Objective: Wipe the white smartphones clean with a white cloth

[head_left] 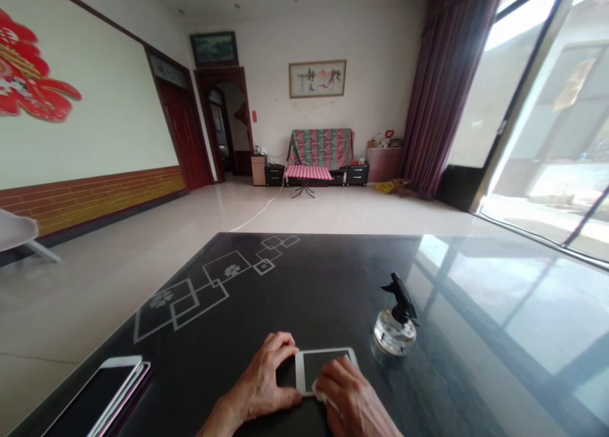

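A: How do we log the left hand (pixel 264 380)?

B: We see it enter from the near edge, back of the hand up. The fingers bend together at the far left corner of the white-framed device (pixel 308 368); the thumb stretches to the near left corner. We record a grasp on the device's left end, with a strip of table showing between palm and frame.

A: And the right hand (pixel 351 392)?

B: We note it slanting in from the lower right, knuckles up, fingers curled down over the right part of the screen. A bit of white cloth (pixel 320 390) shows under the fingers, so we enter it as grasping the cloth; the fingertips are partly hidden.

A: Where do we place the device?

B: Flat on the black table (pixel 314 297), between both hands. We mark a clear spray bottle (pixel 394 331) upright to its right, apart from the right hand, its black nozzle pointing left. Slim stacked devices (pixel 95 399) lie well apart from the left hand, on its outer side.
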### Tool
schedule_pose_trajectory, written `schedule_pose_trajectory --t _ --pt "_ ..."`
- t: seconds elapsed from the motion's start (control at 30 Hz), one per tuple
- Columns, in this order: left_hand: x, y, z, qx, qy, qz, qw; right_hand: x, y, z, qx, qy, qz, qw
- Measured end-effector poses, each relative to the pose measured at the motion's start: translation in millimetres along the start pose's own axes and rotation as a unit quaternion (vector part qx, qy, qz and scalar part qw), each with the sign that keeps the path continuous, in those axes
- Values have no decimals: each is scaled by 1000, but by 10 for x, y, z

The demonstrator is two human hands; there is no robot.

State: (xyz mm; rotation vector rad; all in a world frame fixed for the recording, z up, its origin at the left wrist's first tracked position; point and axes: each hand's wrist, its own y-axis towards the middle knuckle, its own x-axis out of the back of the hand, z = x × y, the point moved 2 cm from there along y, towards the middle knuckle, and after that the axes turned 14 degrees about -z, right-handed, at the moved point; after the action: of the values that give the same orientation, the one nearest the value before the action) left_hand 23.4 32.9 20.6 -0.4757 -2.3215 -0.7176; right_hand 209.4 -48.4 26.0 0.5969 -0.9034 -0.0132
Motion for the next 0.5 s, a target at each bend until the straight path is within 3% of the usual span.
schedule_pose_trajectory --t 0.2,0.5 --pt "-44 30 23 21 3 9 1000 -301 83 -131 25 -69 -11 997" --pt "-76 53 59 24 32 36 999 -550 203 -194 60 -94 -24 994"
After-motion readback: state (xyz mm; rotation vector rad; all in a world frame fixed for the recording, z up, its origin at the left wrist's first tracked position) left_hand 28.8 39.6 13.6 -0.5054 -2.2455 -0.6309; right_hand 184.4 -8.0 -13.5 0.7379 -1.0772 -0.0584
